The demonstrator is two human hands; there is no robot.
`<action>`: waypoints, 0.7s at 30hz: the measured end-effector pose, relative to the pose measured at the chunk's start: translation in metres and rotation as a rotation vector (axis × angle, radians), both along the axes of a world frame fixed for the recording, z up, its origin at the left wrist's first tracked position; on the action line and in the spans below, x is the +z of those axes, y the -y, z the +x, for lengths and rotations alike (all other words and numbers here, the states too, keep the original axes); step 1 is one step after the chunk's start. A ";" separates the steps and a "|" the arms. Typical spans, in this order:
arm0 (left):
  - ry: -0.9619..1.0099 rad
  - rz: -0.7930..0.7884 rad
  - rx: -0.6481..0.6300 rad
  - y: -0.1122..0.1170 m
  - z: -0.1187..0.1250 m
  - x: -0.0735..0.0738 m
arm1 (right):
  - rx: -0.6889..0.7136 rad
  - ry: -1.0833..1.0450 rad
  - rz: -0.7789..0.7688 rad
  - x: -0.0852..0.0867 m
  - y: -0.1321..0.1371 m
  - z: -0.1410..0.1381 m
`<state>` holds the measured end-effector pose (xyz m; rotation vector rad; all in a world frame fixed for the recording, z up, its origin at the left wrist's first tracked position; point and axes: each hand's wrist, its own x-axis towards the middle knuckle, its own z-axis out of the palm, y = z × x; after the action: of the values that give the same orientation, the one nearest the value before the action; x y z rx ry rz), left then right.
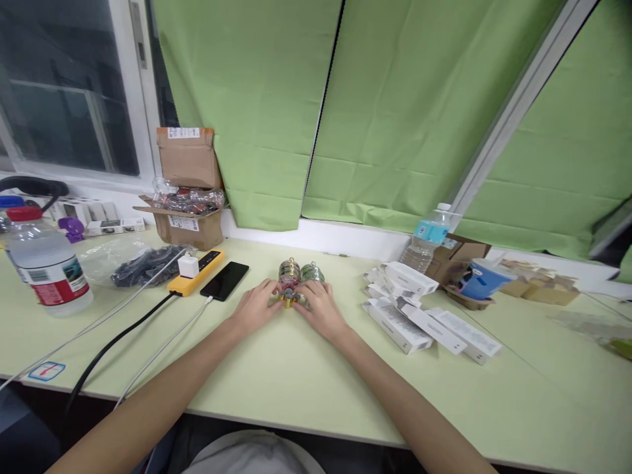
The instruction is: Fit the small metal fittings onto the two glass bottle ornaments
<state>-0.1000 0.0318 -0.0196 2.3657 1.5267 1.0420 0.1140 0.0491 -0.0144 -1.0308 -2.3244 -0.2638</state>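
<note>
My left hand (257, 301) and my right hand (320, 305) meet over the middle of the table. Their fingertips pinch a small gold and grey piece (289, 300) from both sides; its exact kind is too small to tell. Right behind the fingers stands a round, ribbed gold and red object (289, 268) with a little loop on top. Beside it, behind my right hand, is a similar green and silver one (313, 270). My fingers partly hide the lower parts of both.
Left lie a black phone (225, 281), a yellow power strip (195, 273) with cables, and a large bottle (52, 270). An open cardboard box (190, 227) stands behind. Right are several white boxes (402, 322), a water bottle (425, 240) and a blue cup (484, 278).
</note>
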 end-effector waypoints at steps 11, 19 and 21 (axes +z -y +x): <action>0.071 -0.100 0.038 -0.002 0.004 -0.001 | -0.074 0.026 0.017 -0.002 -0.003 -0.001; 0.074 -0.081 -0.006 -0.006 0.005 -0.004 | -0.046 0.033 0.021 -0.005 -0.008 -0.004; 0.075 -0.077 -0.015 -0.008 0.005 -0.006 | -0.035 0.031 0.018 -0.004 -0.008 -0.004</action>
<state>-0.0951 0.0395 -0.0256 2.2573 1.4932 1.0374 0.1103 0.0569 -0.0188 -1.0662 -2.3297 -0.3158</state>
